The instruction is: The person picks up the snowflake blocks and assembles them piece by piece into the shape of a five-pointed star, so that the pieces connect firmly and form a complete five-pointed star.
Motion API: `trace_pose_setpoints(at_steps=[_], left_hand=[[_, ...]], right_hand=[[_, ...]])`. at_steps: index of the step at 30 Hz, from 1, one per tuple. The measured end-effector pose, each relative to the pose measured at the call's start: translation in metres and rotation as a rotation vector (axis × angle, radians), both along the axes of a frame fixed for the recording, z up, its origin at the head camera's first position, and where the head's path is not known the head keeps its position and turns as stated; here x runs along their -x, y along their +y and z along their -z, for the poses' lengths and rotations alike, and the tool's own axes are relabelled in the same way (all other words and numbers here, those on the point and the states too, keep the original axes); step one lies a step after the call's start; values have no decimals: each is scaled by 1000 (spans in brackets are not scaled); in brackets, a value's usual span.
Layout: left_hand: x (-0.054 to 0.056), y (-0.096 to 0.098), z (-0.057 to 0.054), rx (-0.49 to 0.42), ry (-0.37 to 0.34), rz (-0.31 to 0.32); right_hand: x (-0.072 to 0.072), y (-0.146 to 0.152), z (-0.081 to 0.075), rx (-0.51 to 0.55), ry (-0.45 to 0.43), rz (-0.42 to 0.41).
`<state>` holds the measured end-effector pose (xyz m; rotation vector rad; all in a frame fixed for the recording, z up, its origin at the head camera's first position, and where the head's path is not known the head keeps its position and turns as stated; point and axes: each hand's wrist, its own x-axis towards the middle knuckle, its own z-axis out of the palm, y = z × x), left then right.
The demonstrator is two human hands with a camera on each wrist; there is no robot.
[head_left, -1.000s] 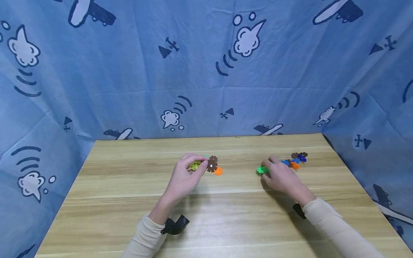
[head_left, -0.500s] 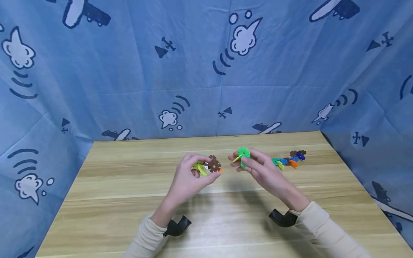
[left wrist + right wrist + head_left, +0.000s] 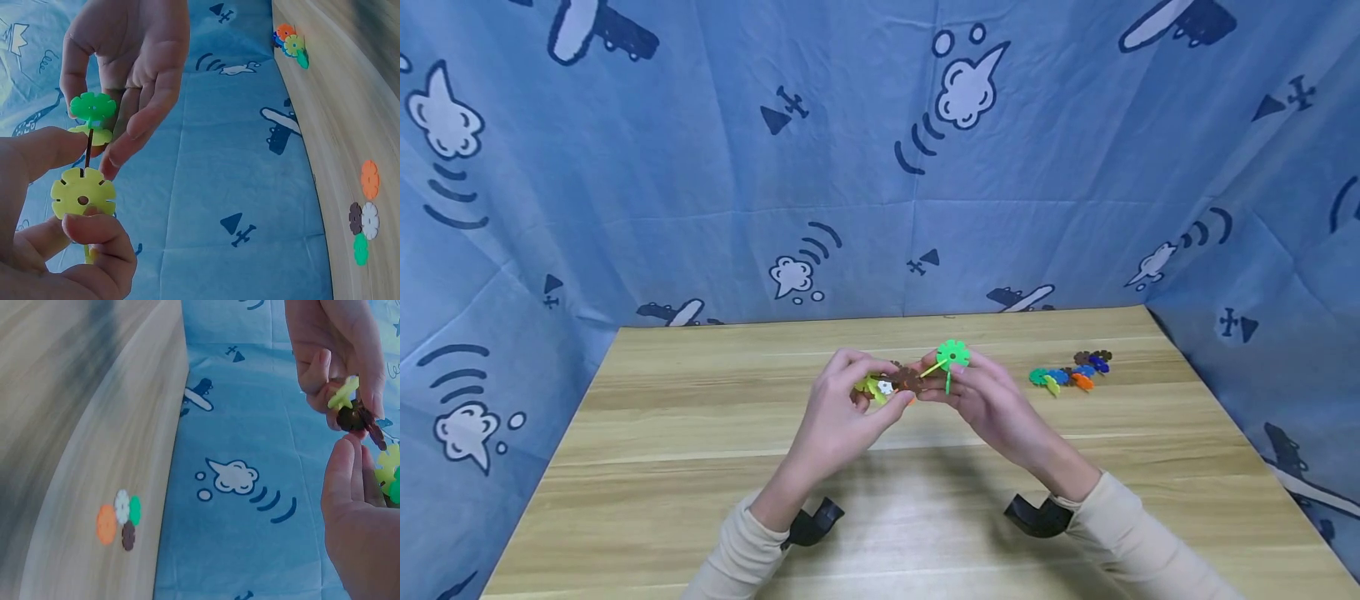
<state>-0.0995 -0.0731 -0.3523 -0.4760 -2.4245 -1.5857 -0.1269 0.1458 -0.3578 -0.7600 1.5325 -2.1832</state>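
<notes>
The green disc (image 3: 953, 352), mid head view, & the yellow disc (image 3: 67, 192), lower L of the left wrist view, look like smooth plastic, yellow one matt. The tbl (image 3: 677, 450) looks like smooth wood w/ a soft shine near btm ctr. The blue sheet (image 3: 850, 125) up top & the sleeves (image 3: 740, 537) down low are matt cloth, the sheet creased, & the black clips (image 3: 816, 523) look like hard plastic.
</notes>
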Motion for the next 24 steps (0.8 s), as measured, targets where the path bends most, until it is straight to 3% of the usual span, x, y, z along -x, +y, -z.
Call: trace_pose_setpoints(at_steps=[8,18,24], left_hand=[[-2,1,0,60,-5,-8],[-3,3,1,142,100,-24],[-4,3,0,232,174,-13]], right_hand=[[-4,-3,-1,-65,-7,47],[-5,-5,0,-138,38,47],[-6,-8,-3,-269,26,112]])
